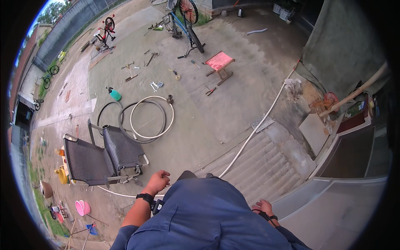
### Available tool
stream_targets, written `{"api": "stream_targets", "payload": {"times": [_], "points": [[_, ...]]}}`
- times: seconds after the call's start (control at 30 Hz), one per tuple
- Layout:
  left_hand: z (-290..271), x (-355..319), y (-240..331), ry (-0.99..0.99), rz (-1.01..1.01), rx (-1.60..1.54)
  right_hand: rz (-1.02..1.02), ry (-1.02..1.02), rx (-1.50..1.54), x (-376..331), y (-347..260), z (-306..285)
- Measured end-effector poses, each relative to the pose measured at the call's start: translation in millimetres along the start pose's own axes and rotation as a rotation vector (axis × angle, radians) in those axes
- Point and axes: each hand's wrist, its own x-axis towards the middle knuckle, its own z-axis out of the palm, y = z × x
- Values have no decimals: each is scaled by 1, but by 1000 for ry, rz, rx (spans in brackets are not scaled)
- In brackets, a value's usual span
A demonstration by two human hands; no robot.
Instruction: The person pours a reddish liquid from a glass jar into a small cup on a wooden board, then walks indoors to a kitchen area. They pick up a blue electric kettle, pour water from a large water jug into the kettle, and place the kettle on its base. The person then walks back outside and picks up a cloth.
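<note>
My left hand (158, 181) hangs beside my body with its fingers loosely apart and nothing in it. Nearest to it is a dark woven folding chair (87, 162) with a pale frame. On the other side, my right hand (263, 205) is low by my hip, its fingers loosely bent apart and holding nothing that I can see. Ahead on the concrete lie a coiled grey hose (163, 114) and a thin white hose (246, 148) that runs past my feet. A green spray bottle (114, 95) stands beyond the coil.
Farther out, a blue bicycle (180, 25) stands upside down near a red-topped folding stool (219, 61). Pliers (211, 91), a screwdriver (195, 63) and wrenches (154, 86) are scattered around. Ridged concrete (266, 164) lies front right; a wooden pole (354, 91) leans there. A pink bucket (82, 207) is left.
</note>
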Motion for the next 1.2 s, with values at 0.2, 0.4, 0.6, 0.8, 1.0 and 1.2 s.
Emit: {"api": "stream_targets", "payload": {"times": [0.2, 0.4, 0.6, 0.8, 1.0, 1.2], "points": [[-28, 72, 31, -18, -20, -5, -101, -65, -141, 51, -88, 77], [-65, 183, 50, -8, -9, -84, -182, -69, -221, 117, -170, 164], [-111, 295, 74, 8, -38, -158, -195, -66, -290, 156, -249, 283], [-140, 364, 159, -25, -17, -186, -284, -123, -403, 145, -350, 374], [-141, 437, 230, -42, -28, -122, -269, -79, -357, 216, -417, 411], [-142, 501, 348, -136, 15, 67, -256, -84, -298, 267, -474, 424]]}}
